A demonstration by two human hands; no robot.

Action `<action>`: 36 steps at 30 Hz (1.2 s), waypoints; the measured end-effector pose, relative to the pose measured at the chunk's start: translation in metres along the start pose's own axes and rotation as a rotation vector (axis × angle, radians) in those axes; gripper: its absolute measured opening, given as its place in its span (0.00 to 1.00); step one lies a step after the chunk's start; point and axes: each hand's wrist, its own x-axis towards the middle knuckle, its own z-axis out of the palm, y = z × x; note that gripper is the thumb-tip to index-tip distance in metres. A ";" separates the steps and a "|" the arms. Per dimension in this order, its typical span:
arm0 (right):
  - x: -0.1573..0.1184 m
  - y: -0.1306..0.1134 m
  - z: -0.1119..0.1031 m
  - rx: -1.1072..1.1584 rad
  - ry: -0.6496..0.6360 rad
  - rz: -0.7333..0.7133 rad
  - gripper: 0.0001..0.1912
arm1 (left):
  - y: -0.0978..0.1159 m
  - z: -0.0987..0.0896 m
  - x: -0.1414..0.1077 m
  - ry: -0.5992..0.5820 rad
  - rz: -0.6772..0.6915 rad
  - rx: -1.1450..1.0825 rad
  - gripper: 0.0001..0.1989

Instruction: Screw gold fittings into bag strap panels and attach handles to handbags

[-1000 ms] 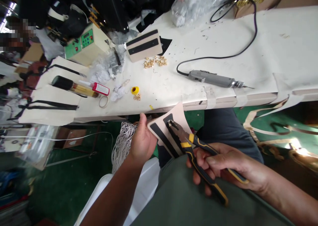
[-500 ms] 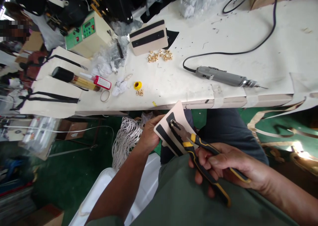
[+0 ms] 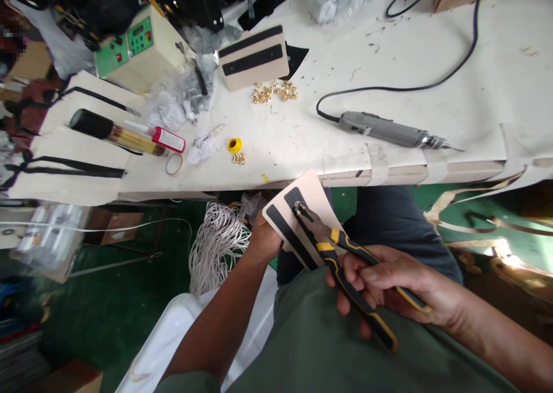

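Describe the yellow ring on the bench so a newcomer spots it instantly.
On the white bench, go left from the grey corded tool. The yellow ring sits near the front edge, just beyond a few gold fittings. Bright yellow and chunky, it differs from the thin, pale ring farther left.

White paper-covered tabletop open right of the small gold metal fittings, grey pen-shaped rotary tool blocking the front.
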 end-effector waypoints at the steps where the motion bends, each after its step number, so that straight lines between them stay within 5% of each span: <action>1: 0.000 0.000 0.000 0.001 0.003 -0.002 0.11 | 0.002 -0.004 -0.001 -0.020 0.028 0.052 0.14; 11: 0.004 -0.001 0.002 0.020 0.000 0.013 0.11 | 0.003 -0.021 0.002 -0.122 0.192 0.215 0.14; 22: 0.008 -0.003 0.004 0.029 -0.012 0.023 0.11 | 0.022 -0.023 0.018 -0.060 0.047 0.169 0.10; 36: 0.009 -0.009 0.008 0.000 -0.001 0.019 0.13 | 0.009 -0.013 0.032 -0.021 -0.002 0.080 0.10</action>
